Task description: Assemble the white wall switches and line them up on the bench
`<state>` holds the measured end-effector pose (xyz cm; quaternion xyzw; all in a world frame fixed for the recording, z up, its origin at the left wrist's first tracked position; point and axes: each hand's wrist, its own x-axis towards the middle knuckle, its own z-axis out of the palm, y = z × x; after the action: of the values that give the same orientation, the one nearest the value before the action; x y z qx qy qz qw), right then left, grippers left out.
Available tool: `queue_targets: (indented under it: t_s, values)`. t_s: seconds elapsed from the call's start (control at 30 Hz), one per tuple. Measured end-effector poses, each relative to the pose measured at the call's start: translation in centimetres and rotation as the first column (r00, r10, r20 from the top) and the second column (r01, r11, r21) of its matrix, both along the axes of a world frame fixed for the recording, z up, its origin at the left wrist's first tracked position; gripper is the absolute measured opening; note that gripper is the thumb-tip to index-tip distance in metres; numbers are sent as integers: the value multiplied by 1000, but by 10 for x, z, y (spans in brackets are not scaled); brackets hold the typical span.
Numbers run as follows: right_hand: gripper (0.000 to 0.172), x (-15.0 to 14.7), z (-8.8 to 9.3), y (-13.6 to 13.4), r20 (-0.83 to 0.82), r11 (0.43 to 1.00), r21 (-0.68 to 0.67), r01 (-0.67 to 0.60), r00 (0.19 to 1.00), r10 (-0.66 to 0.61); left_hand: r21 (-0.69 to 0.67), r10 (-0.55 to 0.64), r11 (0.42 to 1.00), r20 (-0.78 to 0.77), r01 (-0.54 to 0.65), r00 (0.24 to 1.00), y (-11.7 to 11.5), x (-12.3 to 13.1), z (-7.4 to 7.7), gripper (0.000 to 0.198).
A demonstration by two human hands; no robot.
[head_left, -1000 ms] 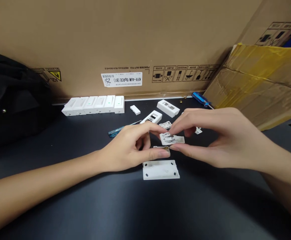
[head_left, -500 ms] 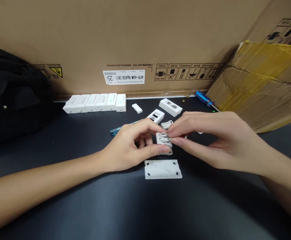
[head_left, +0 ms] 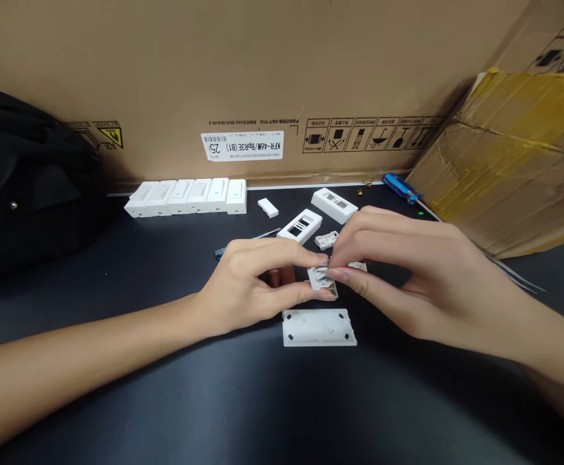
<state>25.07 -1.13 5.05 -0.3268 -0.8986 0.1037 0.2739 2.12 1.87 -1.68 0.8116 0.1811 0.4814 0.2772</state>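
Our left hand (head_left: 248, 278) and right hand (head_left: 422, 278) pinched a small white plastic switch insert (head_left: 321, 279) between fingertips and thumbs, holding it over a white base plate (head_left: 319, 327) on the black surface (head_left: 117, 400). A slotted white cover (head_left: 300, 226) lay just beyond. Even pressure from both sides seemed best, keeping so small a part level and steady.

Place: workshop-style assembly bench
Surface: dark workbench (head_left: 117, 387)
Tools: blue-handled screwdriver (head_left: 399, 187)
Parts: opened white plastic housings (head_left: 334, 205)
Backdrop: printed cardboard shipping carton (head_left: 166, 77)
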Motion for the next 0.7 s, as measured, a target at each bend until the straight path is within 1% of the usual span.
queue_targets:
  t_s: [0.23,0.37,0.53,0.6,0.7]
  values:
    - [17,-7,-4,-1,-54,996,-77,34,998,-38,79,27,997,-8,-26,1000,-1,-2,0,28]
    - [19,-10,-4,-1,-96,989,-141,52,993,-66,140,29,990,-9,-28,1000,0,-3,0,23]
    - [21,-15,-5,-3,-132,985,-155,73,987,-94,213,26,977,-2,-25,1000,0,-4,1,22]
    - [21,-17,-6,-2,-156,985,-155,74,983,-98,213,40,976,2,-39,999,0,-3,1,21]
    - [16,-16,-7,-1,-198,985,-157,76,974,-107,158,64,985,4,-64,998,-1,-3,0,21]
